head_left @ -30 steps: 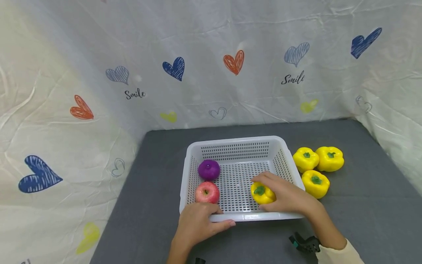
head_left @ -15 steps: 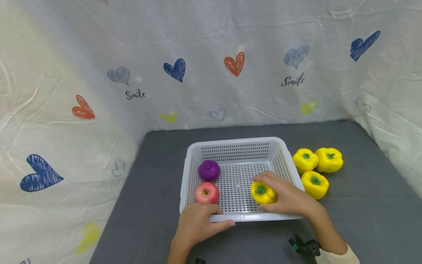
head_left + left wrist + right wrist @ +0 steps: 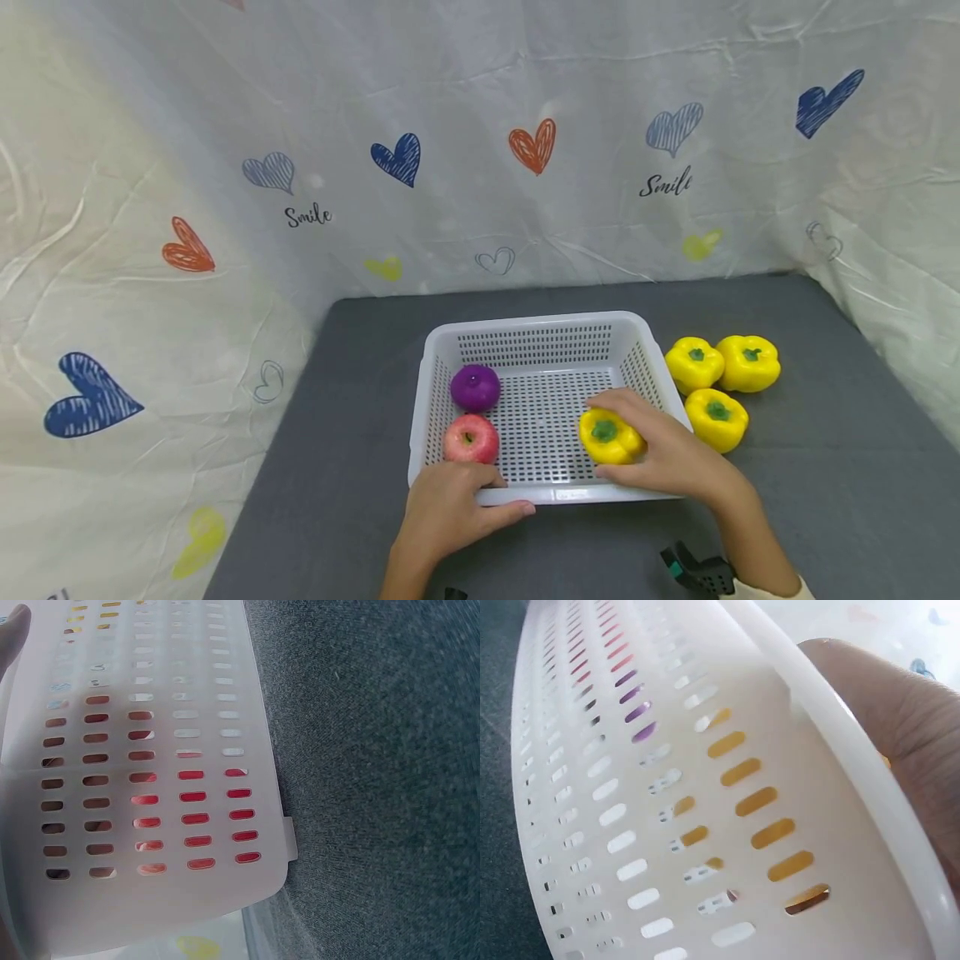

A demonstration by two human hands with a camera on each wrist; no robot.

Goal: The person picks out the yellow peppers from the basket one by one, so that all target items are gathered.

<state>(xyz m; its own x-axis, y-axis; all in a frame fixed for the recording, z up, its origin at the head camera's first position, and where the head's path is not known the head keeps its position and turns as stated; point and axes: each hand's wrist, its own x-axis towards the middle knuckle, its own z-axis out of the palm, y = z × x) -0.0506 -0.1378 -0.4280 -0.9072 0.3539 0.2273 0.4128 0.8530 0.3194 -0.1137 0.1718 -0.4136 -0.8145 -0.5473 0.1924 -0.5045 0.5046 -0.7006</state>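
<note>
A white slotted plastic basket [image 3: 546, 493] lies in the head view, its near rim gripped by my left hand [image 3: 453, 504] with the fingers inside and the thumb outside. Inside, a red apple [image 3: 471, 439] sits just beyond those fingers, with a purple round fruit or vegetable [image 3: 476, 388] behind it. My right hand [image 3: 667, 446] reaches over the basket's right front corner and holds a yellow bell pepper [image 3: 609, 437] between fingers and thumb. Through the slots in the right wrist view, yellow of the pepper [image 3: 756, 801] shows. Red of the apple [image 3: 196, 819] shows through the slots in the left wrist view.
Several more yellow things are limited to three bell peppers [image 3: 717, 419] on the dark grey tabletop [image 3: 840, 475], grouped close to the basket's right side. A pale curtain [image 3: 450, 217] printed with hearts hangs behind and beside the table. Black wrist gear [image 3: 699, 571] sits below the right forearm.
My right hand and the bell pepper in it have shifted slightly to the right inside the basket. The left hand keeps its hold on the rim.
</note>
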